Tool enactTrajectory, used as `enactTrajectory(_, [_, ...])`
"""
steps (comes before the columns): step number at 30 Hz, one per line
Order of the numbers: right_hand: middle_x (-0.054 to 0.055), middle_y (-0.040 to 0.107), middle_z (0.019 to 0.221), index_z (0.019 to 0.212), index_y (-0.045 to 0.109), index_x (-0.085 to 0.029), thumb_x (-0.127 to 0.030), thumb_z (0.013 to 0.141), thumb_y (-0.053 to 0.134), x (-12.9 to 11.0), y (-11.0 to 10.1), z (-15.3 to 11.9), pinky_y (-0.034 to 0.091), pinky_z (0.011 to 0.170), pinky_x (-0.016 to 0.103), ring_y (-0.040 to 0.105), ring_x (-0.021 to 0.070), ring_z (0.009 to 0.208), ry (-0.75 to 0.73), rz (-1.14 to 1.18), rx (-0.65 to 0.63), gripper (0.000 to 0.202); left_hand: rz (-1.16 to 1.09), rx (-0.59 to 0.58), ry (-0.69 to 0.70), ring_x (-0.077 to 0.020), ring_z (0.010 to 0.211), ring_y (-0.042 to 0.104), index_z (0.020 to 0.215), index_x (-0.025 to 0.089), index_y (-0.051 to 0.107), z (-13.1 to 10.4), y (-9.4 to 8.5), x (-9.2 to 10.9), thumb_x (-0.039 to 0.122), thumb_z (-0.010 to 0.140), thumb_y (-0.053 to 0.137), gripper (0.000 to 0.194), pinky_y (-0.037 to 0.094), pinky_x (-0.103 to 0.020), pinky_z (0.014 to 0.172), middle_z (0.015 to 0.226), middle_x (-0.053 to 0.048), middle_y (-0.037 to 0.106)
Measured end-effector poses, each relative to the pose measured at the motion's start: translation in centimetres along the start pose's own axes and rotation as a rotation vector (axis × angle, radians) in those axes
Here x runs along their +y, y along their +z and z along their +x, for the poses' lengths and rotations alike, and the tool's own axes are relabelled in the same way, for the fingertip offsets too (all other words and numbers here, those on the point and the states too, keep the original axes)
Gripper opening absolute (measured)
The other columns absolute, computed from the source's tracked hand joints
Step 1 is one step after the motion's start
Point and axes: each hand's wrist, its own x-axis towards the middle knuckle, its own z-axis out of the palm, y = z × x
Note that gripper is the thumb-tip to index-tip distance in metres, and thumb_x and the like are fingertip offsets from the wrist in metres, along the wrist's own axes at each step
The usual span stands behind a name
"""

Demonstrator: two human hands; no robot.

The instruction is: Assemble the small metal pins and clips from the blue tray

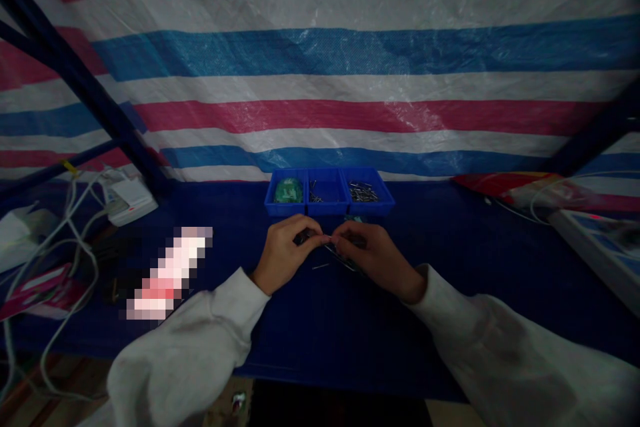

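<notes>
Both bare hands are up close together just on the near side of the tray — that's the blue plastic tray with three compartments (329, 188), and I'll place everything else by it. The left hand (289, 250) has its thumb and forefinger pinched on a small thin piece (331, 239), and the right hand (377, 253) is pinching at the same bit from the other side, fingertips practically meeting. It's too small and dim to tell what it really is, but it sits a little nearer than the tray's middle compartment.

Right under the hands, on the near side of the tray, there's a thin straight metal-looking sliver (323, 266) lying on the dark blue tabletop (300, 347). In the tray itself, the left compartment has a green, shiny plastic-looking bundle (289, 190), the middle one has a few small dark metal bits (315, 197) toward its left side, and the right one has a pile of small silvery metal pieces (363, 192).

Further out, well left of the tray: a white plastic box (131, 200) and a tangle of white cables (90, 250). Well right of it: a shiny red and yellow bag (505, 183) — and behind the tray hangs a big red, white and blue striped plastic sheet (350, 53)
</notes>
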Motion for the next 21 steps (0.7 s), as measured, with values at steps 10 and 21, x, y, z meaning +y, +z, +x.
enactTrajectory(10, [-0.001,0.068,0.074,0.084,0.065,-0.020,-0.021,0.089,0.058,-1.1,0.2,-0.7,0.045,0.062,0.024,0.058,0.0117,0.060,-0.191,-0.299,0.112,0.009,0.205,-0.105,0.161,-0.0168,0.083,0.065,0.104,0.019,0.064,-0.6,0.1,-0.4,0.018,0.090,0.063,0.015,0.053,-0.031,0.078,0.088,-0.003,0.069])
enactTrajectory(21, [0.001,0.073,0.081,0.090,0.069,-0.021,-0.022,0.089,0.059,-0.7,0.2,-0.4,0.047,0.064,0.026,0.063,0.0138,0.063,-0.164,-0.334,0.055,0.010,-0.044,-0.029,-0.057,-0.0130,0.070,0.065,0.082,0.019,0.066,-0.3,0.1,0.1,0.030,0.086,0.069,0.012,0.050,-0.024,0.067,0.077,0.001,0.069])
